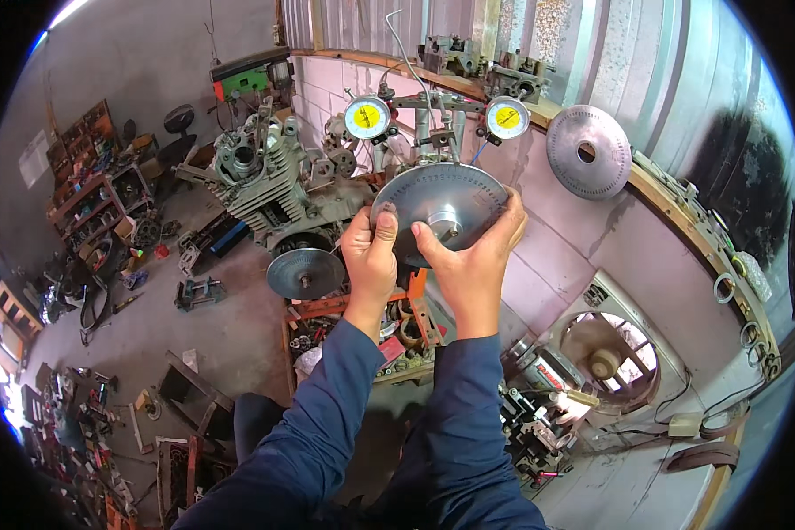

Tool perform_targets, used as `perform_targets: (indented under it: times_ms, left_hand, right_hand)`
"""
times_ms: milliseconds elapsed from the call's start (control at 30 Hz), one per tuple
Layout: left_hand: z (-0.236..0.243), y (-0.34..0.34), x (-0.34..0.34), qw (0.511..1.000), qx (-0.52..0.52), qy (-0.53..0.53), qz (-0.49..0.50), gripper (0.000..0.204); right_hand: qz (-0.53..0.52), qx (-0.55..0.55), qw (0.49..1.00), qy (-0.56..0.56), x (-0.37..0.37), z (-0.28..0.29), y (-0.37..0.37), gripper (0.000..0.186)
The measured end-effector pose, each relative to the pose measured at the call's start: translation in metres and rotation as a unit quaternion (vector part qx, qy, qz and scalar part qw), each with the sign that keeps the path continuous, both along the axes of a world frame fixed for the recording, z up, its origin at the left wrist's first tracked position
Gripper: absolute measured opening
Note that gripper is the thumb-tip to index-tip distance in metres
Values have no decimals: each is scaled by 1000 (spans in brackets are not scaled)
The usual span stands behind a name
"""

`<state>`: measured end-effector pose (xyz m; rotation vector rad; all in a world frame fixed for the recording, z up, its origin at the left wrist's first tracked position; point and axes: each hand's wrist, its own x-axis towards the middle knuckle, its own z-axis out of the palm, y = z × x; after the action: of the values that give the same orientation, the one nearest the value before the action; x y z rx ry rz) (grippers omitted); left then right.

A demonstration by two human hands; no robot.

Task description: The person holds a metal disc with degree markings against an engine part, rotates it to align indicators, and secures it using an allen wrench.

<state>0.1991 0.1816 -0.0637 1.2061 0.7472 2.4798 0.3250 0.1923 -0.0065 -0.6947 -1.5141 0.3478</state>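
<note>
Both hands grasp a grey metal degree wheel by its rim, left hand and right hand, held up before two yellow dial gauges; it appears not yet mounted on the engine.

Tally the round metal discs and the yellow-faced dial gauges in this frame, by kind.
Round metal discs: 3, namely held disc, wall disc, small disc
Yellow-faced dial gauges: 2, namely left gauge, right gauge
Total: 5
</note>
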Motion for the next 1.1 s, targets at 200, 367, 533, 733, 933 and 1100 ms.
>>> perform_targets:
  times_ms: [200,367,533,733,933,1100]
  left_hand:
    - [-1,-1,0,1000,3,-6,-12,23]
    - [-1,-1,1,1000,5,-17,-12,23]
    - [-5,-1,-2,1000,-8,-14,-3,22]
    - [-9,-9,0,1000,-17,4,-8,22]
    - [-4,-16,-4,998,-50,33,24,26]
    - [-9,-11,-11,991,-72,67,87,27]
  right_hand:
    - [2,0,1000,-6,2,-1,2,100]
    - [3,-4,1000,-12,2,-1,2,102]
    - [20,-7,1000,-9,2,-1,-1,105]
    - [3,13,1000,3,0,-3,-1,110]
    - [-21,-14,1000,3,-3,-2,-5,114]
    - [-79,-35,996,5,-14,-8,-3,114]
